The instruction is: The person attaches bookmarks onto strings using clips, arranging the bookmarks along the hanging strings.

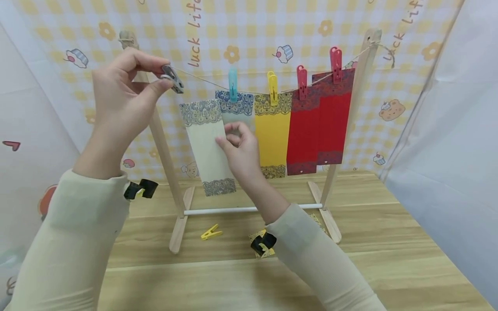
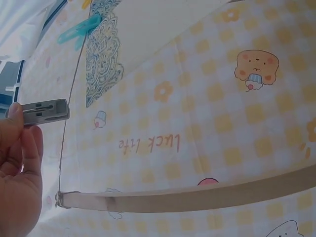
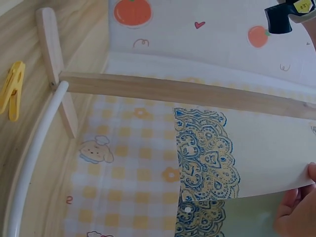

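My left hand (image 1: 124,90) pinches a grey clothespin (image 1: 173,80) between thumb and forefinger, at the left end of a string (image 1: 202,80). Lower down, my right hand (image 1: 243,151) grips the right edge of a cream card (image 1: 206,149) with patterned bands at both ends. The card tilts just below the string and overlaps a pale card (image 1: 238,106) hanging from a blue clothespin (image 1: 233,84). Right of it hang a yellow card (image 1: 272,138) on a yellow clothespin (image 1: 272,86) and two red cards (image 1: 303,138) on pinkish-red clothespins (image 1: 336,65).
Wooden posts (image 1: 165,151) with feet carry the string, joined low by a white bar (image 1: 221,211). A loose yellow clothespin (image 1: 211,232) lies on the wooden table (image 1: 175,280). Near my right sleeve, a yellow patterned piece (image 1: 253,236) is partly covered. Checked cloth (image 1: 249,26) hangs behind.
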A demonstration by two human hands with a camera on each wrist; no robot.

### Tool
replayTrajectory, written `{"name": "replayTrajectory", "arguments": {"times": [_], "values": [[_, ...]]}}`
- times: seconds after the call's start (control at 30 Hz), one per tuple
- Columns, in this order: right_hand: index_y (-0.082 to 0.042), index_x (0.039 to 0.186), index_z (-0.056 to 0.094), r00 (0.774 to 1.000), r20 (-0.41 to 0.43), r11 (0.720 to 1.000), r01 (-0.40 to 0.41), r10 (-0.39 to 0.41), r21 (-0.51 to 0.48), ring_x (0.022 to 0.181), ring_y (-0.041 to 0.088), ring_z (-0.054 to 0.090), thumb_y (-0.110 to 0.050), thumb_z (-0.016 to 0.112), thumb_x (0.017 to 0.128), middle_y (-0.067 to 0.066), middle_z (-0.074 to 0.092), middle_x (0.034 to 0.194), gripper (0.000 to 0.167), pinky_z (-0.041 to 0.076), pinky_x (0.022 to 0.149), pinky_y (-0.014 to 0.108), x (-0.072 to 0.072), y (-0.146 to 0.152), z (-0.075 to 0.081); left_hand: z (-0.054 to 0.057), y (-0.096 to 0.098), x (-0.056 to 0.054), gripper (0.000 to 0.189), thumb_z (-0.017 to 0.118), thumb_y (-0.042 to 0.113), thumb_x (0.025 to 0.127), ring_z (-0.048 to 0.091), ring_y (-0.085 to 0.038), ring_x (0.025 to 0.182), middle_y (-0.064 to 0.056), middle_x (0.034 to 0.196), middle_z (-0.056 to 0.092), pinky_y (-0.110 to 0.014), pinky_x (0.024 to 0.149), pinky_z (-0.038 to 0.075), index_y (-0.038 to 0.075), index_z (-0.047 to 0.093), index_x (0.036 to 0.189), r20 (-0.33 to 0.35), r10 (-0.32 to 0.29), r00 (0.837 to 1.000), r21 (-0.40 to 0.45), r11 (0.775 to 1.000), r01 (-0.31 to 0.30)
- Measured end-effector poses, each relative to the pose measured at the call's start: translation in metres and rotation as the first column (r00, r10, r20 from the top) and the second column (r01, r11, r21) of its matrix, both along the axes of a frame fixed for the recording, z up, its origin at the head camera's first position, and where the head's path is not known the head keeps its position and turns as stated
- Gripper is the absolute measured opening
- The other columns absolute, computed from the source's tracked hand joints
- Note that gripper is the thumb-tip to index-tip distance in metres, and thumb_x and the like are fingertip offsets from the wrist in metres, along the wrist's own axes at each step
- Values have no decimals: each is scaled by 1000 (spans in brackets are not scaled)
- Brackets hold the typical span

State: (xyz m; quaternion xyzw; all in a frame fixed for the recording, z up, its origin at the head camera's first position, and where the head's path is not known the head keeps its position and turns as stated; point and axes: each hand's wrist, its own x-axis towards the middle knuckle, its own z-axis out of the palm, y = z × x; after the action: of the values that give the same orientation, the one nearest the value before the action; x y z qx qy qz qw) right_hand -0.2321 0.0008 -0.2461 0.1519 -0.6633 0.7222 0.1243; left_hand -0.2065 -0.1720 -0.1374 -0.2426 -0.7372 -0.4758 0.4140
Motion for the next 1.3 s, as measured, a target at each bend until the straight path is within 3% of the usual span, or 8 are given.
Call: {"name": "replayTrajectory", "arguments": {"times": [0.13, 0.3, 0.63, 0.9, 1.1, 1.3], "values": [[0, 112, 58, 1000, 10, 1000, 16, -16, -10, 92, 30, 73, 1, 67, 91, 22, 74, 105, 23, 62, 72, 31, -1, -3, 4, 4, 4, -3, 19, 74, -6, 84, 64, -8, 87, 12, 89, 68, -11, 69, 54, 9, 75, 94, -24, -5, 1000, -7, 1000, 5], [0, 111, 58, 999, 23, 999, 36, -36, -23, 89, 28, 73, 1, 68, 91, 22, 74, 103, 23, 61, 70, 29, -1, -5, 8, 9, 10, -7, 13, 73, -7, 84, 64, -7, 86, 15, 88, 68, -10, 69, 53, 0, 75, 95, -50, -15, 999, -31, 999, 13], [0, 111, 58, 998, 22, 998, 59, -58, -27, 88, 29, 74, 1, 68, 91, 22, 74, 102, 23, 62, 70, 30, -4, -8, 12, 16, 18, -17, 9, 73, -4, 86, 66, -5, 87, 17, 87, 65, -10, 69, 53, -5, 73, 95, -69, 0, 998, -73, 997, -5], [1, 111, 58, 997, 3, 995, 79, -79, -55, 89, 25, 72, 2, 67, 91, 22, 74, 103, 21, 60, 72, 25, -7, -10, 13, 16, 22, -26, 7, 72, -2, 87, 66, -5, 84, 21, 84, 67, -12, 68, 53, 2, 75, 91, -95, -17, 995, -103, 995, 7], [0, 110, 58, 995, -7, 993, 102, -103, -66, 91, 21, 71, 0, 67, 92, 20, 74, 104, 20, 57, 73, 21, -8, -11, 16, 16, 23, -30, 6, 75, -2, 85, 66, -3, 81, 23, 81, 68, -11, 66, 52, 4, 75, 86, -28, -28, 999, -80, 996, 25], [1, 110, 58, 994, -8, 990, 111, -112, -83, 100, 23, 71, 1, 67, 91, 19, 73, 109, 20, 58, 83, 23, -11, -11, 16, 16, 21, -31, 10, 75, -4, 83, 65, -2, 79, 21, 82, 71, -10, 62, 50, 7, 76, 84, 40, -44, 998, -66, 997, 47]]}}
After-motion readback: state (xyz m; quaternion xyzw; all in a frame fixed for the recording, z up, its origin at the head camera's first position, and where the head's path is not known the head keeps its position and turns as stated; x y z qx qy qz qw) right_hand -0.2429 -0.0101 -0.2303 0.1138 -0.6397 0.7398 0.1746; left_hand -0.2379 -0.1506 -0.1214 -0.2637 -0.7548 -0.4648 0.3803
